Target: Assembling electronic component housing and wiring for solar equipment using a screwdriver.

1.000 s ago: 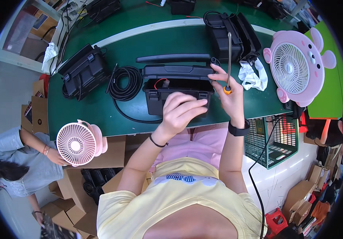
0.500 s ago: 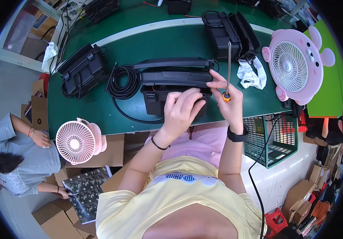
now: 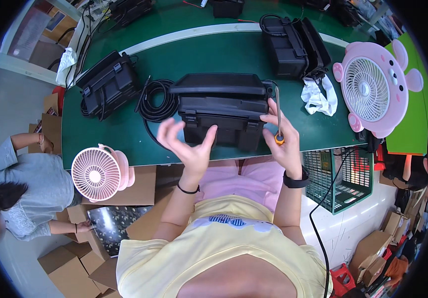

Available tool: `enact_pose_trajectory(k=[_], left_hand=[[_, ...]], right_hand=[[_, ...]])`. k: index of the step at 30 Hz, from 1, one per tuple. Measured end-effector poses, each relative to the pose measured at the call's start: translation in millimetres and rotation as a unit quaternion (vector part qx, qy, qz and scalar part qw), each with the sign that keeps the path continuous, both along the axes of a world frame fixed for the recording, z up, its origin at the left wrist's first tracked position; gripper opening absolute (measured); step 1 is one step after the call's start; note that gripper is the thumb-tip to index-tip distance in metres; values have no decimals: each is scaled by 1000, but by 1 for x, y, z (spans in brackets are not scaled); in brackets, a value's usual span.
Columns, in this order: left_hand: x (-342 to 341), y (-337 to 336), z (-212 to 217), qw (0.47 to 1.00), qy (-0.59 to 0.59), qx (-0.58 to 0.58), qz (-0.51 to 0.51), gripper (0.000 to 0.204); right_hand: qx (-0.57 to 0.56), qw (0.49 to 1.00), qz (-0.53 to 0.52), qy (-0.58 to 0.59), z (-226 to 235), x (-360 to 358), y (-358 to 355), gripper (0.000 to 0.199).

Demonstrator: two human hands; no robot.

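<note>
Black case (image 3: 224,111) sits closed at the green table's (image 3: 124,144) near edge as a worker's left hand (image 3: 189,144) hovers open before it and the right hand (image 3: 283,136) grips an orange-handled screwdriver (image 3: 278,116); fastening seems underway, needing the tip steadied on its right end.

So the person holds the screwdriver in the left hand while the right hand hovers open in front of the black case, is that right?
Not quite: the hands are swapped. The head view shows the right hand holding the screwdriver, while the left hand hovers open in front of the black case.
</note>
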State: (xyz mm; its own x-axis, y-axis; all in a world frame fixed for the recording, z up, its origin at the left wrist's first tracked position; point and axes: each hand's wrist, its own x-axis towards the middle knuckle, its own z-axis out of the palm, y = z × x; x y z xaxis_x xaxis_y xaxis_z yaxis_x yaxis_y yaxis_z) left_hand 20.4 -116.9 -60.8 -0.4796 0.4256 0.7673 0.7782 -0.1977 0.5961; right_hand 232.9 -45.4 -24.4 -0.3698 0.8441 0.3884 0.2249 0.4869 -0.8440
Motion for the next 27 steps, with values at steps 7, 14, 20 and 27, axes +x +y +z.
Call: enact_pose_trajectory(k=[7,14,20,27], left_hand=[[-12,-1,-7,990,-107,-42,-76,71],[-37,-3,11,977,-59,-117,-166,43],[-45,9,20,965,-122,-50,-225,35],[-39,11,12,949,-200,-7,-243,7]], right_hand=[[90,995,-32,24,-21,-9,0,41],[-22,995,-73,69,-18,-24,-1,51],[-4,996,-60,61,-19,-21,1,51],[62,985,-155,48,-21,-32,-11,43]])
